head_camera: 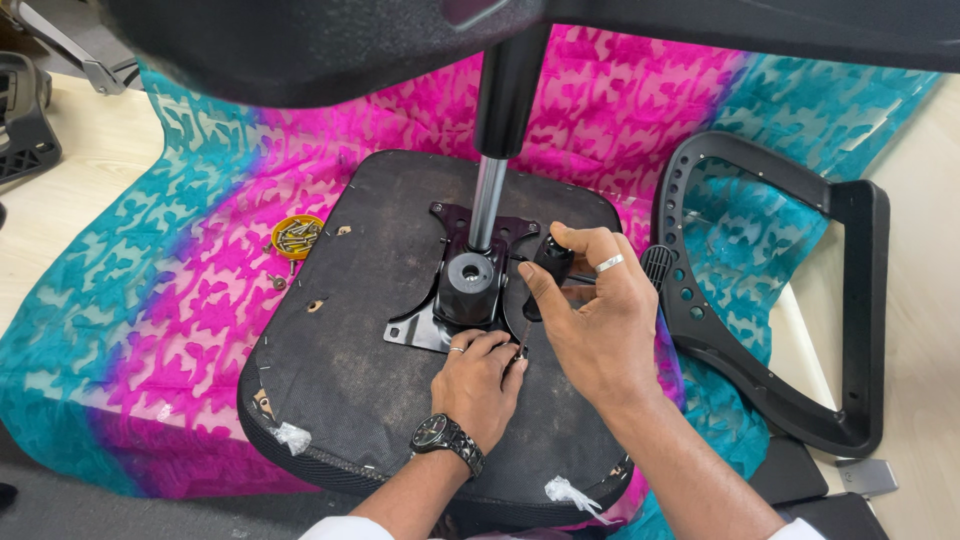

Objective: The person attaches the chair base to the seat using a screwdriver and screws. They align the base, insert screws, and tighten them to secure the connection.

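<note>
Head view: an upturned office-chair seat point(350, 400) lies with its dark fabric underside up on a pink and teal patterned cloth point(130, 330). The right hand point(590, 320) grips a black screwdriver handle point(550, 262) — thumb on its near side, forefinger curled over the top, a silver ring on one finger. The thin shaft point(520, 325) runs down from the handle toward the left hand point(480, 375), whose fingers point(505, 348) are bunched tight around the tip, pinching something too small to make out against the seat. That hand wears a ring and a dark wristwatch point(447, 440).

Just beyond the left fingers, almost touching them, sits the black metal tilt mechanism point(465, 285) on its mounting plate point(410, 332). A chrome gas-lift column point(487, 205) rises from it into a black sleeve toward the blurred chair base point(300, 45) at the top of the frame.

Well to the left of both hands, beside the seat edge, a small yellow dish of screws point(297, 236) rests on the cloth — a loose screw point(278, 283) lies near it. To the right of the right hand a black perforated armrest frame point(800, 300) lies partly on the cloth, a ribbed black knob point(656, 265) just beside the knuckles. The light wooden floor point(60, 200) shows past the cloth.
</note>
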